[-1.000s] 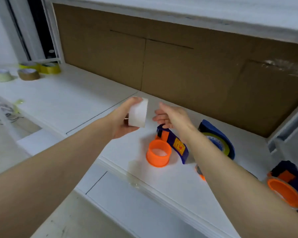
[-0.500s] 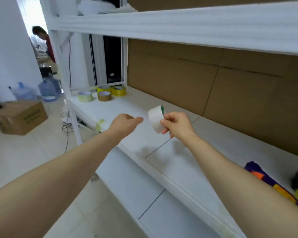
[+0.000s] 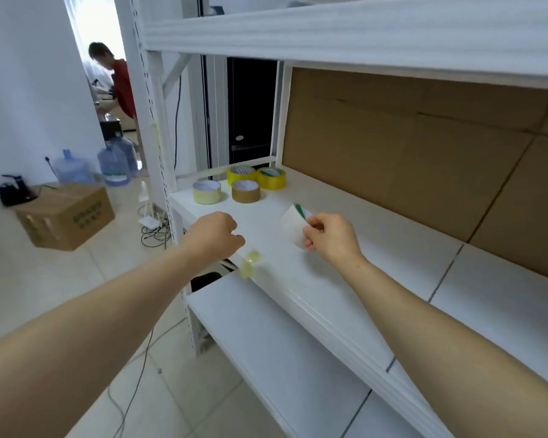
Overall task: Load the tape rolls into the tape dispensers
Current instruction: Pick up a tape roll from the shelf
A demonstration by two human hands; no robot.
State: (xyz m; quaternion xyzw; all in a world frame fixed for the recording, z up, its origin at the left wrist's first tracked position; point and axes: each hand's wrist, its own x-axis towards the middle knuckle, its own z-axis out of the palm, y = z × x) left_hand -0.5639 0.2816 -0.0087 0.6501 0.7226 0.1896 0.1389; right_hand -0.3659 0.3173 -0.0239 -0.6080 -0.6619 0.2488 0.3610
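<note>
Tape roll: white tape roll (image 3: 293, 229), tilted, above the white shelf (image 3: 345, 289).
Right grip: our right grip (image 3: 332, 237) pinches its edge.
Left grip: our left grip (image 3: 214, 235) is curled, holding nothing.
Beyond: we see four yellow and brown rolls (image 3: 246, 192) at the shelf's end.

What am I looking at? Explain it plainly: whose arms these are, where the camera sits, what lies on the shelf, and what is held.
No machine here: a person wears one camera on the head, looking forward and down, so both bare arms are their own. The right hand pinches a white tape roll above the white shelf. The left hand is curled and seems to hold nothing. At the shelf's far end sit a pale yellow roll, a brown roll, a yellow roll and a second yellow roll. A yellowish tape scrap clings to the shelf's front edge.
</note>
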